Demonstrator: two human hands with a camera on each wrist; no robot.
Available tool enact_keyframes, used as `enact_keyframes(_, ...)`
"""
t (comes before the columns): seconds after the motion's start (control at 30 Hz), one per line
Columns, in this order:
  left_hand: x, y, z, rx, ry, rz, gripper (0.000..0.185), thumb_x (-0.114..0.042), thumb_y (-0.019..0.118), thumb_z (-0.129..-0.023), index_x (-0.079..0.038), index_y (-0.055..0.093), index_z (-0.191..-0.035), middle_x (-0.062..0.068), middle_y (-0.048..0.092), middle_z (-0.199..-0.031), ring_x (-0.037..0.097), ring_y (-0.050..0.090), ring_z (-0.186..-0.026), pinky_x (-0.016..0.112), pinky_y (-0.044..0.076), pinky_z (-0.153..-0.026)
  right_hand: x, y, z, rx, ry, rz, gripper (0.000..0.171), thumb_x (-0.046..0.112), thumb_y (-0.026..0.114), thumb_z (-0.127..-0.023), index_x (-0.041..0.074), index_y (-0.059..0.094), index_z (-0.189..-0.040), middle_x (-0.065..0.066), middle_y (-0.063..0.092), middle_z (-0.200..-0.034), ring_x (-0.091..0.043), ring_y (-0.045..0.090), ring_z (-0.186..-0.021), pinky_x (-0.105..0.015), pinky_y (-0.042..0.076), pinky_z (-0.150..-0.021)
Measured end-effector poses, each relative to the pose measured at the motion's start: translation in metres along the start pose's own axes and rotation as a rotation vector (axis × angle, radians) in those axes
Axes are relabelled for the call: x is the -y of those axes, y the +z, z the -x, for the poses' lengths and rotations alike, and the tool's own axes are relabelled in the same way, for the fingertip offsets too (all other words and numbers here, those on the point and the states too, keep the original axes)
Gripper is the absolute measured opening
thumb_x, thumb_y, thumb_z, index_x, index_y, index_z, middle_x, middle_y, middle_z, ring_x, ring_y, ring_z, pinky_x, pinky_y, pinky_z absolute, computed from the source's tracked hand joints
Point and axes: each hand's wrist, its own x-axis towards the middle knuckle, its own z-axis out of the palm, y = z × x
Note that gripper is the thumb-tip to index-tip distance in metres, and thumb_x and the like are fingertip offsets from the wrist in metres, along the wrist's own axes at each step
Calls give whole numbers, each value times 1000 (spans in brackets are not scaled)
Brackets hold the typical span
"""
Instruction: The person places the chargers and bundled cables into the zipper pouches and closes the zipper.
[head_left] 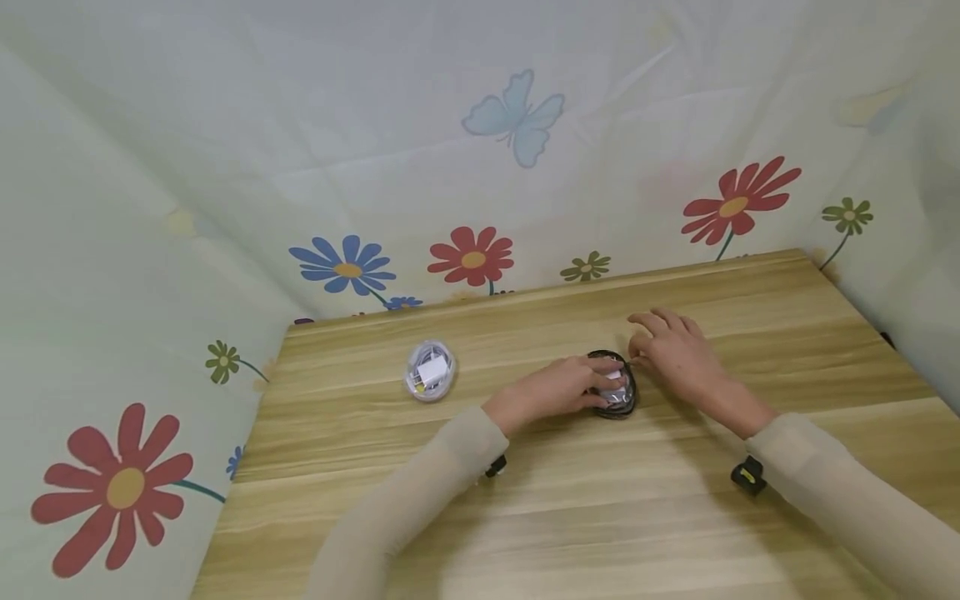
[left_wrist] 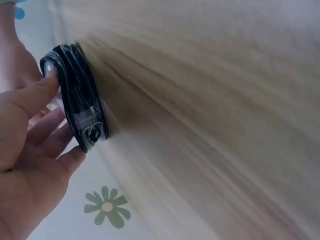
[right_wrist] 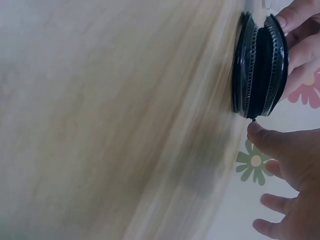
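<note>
A round black zip case (head_left: 628, 403) with a clear top lies on the wooden table, a white item showing through it. My left hand (head_left: 562, 387) grips the case, fingers over the top and thumb at the near edge. In the right wrist view, two rows of zip teeth run apart along the side of the black case (right_wrist: 262, 70). At the end of these rows, my right hand (head_left: 682, 354) pinches the small zip pull (right_wrist: 253, 119) between thumb and forefinger; its other fingers are spread away from the case.
A clear round case (head_left: 430, 371) with a white charger plug and coiled cable lies to the left on the table (head_left: 600, 517). Behind the table's back edge hangs a pale flower-printed cloth (head_left: 420, 150), which continues along both sides.
</note>
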Motion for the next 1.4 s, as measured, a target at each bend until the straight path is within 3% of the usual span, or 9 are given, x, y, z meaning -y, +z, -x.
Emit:
enact_keyframes(0.23,-5,-8,4,46,-58,10,38,-25,62,-103,-18,63,-140,6,45,-157,18,48,-140,28,46,-108,0,1,3,-5,-17,-23,8,12,81,-87,16,74,-85,-19,57,-139,-50,47,-130,-71,42,-97)
enact_keyframes(0.37,-8,-12,6,-10,-145,-50,26,-18,62,-101,-17,73,-124,8,56,-147,22,58,-130,31,52,-101,8,0,10,-6,-43,-68,15,15,86,-82,17,71,-80,-19,59,-136,-48,50,-126,-68,47,-91)
enact_keyframes(0.47,-7,-13,6,-66,-214,-73,19,-19,61,-102,-15,72,-116,8,63,-138,23,61,-125,31,53,-99,16,2,14,-15,-54,-133,15,15,86,-82,16,72,-80,-21,59,-134,-48,52,-122,-65,48,-91)
enact_keyframes(0.6,-7,-8,3,-85,-259,-60,26,-28,59,-104,-12,65,-124,8,61,-137,22,58,-127,32,49,-106,29,5,16,-35,-27,-220,11,13,85,-82,11,75,-82,-28,56,-136,-53,49,-124,-65,42,-101)
enact_keyframes(0.73,-10,-5,-1,-16,-263,-145,49,-36,54,-106,-15,50,-150,11,45,-156,25,45,-142,38,36,-118,36,6,16,-35,8,-256,9,12,85,-82,11,76,-82,-30,52,-140,-56,45,-127,-67,37,-105)
enact_keyframes(0.87,-11,-4,-1,49,-266,-237,53,-35,50,-107,-21,40,-158,8,33,-164,31,37,-148,41,32,-120,38,5,13,-22,27,-254,10,12,85,-82,12,75,-79,-31,52,-140,-57,44,-127,-69,36,-105)
enact_keyframes(1.17,-8,3,3,19,-266,-241,52,-31,48,-108,-26,37,-159,5,31,-165,38,35,-147,42,39,-115,26,1,15,-28,73,-195,10,13,85,-83,14,75,-80,-24,53,-141,-54,42,-129,-72,40,-97)
enact_keyframes(1.4,-3,8,6,8,-207,-269,51,-28,49,-108,-24,39,-158,6,35,-163,29,33,-150,42,38,-116,12,1,13,-20,82,-134,9,16,83,-85,18,75,-82,-18,51,-144,-50,39,-133,-76,36,-96)
